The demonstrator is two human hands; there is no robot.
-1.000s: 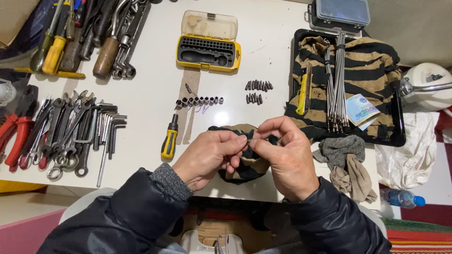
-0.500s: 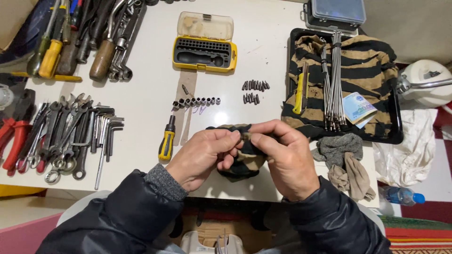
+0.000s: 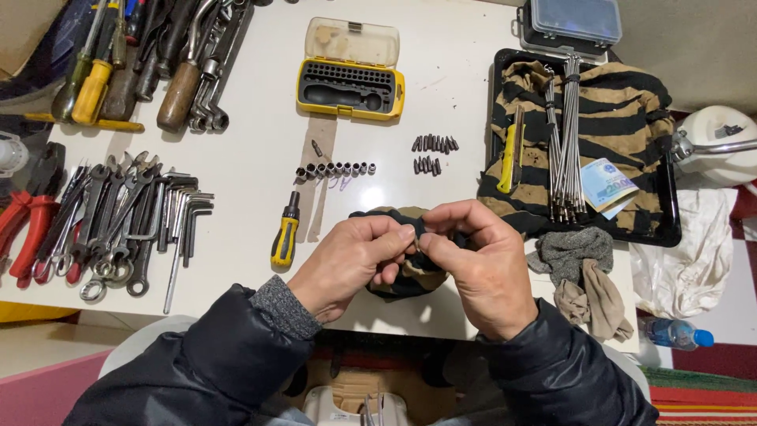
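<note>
Hands (image 3: 426, 260) shifted down; yellow case (image 3: 351, 79) top centre, lid open.

- The person wore a dark, near-black padded jacket with a faint sheen, its sleeves creased and puffy along both forearms.
- A grey ribbed knit cuff showed past the jacket sleeve at the left hand (image 3: 351, 264).
- The right hand (image 3: 481, 264) emerged straight from the dark sleeve.
- Both hands were bare: no gloves.

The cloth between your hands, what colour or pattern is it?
The cloth held by both hands is dark with tan stripes, seen in the head view.
</note>
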